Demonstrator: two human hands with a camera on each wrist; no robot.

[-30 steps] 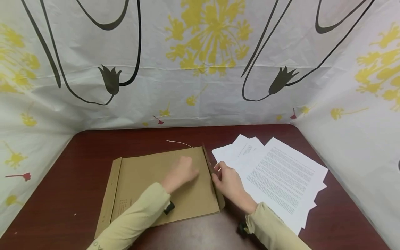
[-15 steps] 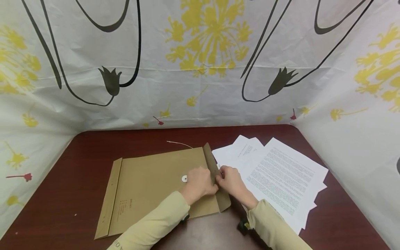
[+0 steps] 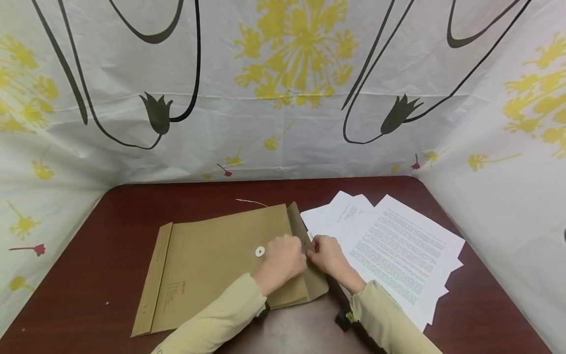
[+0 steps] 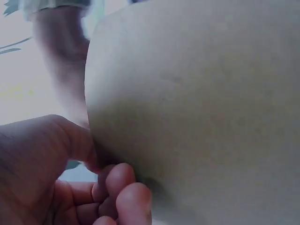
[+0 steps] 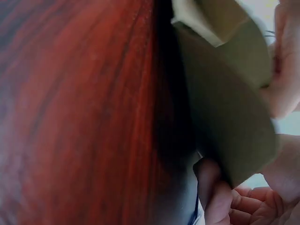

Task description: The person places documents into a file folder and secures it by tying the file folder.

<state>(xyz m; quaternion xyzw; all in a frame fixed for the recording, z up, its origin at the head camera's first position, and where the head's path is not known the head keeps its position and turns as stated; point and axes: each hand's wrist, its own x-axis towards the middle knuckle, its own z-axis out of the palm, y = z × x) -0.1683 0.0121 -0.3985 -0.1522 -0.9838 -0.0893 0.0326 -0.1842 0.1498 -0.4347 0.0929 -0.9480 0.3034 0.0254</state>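
Note:
A brown kraft envelope [image 3: 208, 255] lies flat with its flap [image 3: 317, 286] raised along the right end. A white button disc [image 3: 260, 251] sits on its face, just left of my left hand [image 3: 283, 260]. That hand has curled fingers and pinches the envelope's face panel [image 4: 201, 103] at its edge, as the left wrist view shows. My right hand [image 3: 329, 258] holds the flap's outer edge between thumb and fingers. In the right wrist view, the mouth [image 5: 229, 21] of the envelope stands slightly apart near the flap.
Several printed white sheets [image 3: 398, 250] lie fanned out to the right, close to my right hand. A thin white string [image 3: 252, 201] trails from behind the envelope's far edge. The dark red table [image 3: 212, 196] ends at a patterned white curtain [image 3: 283, 152].
My left hand has moved right, from over the envelope's face to its flap end, and grips there. The flap has swung outward. The white disc has come into sight.

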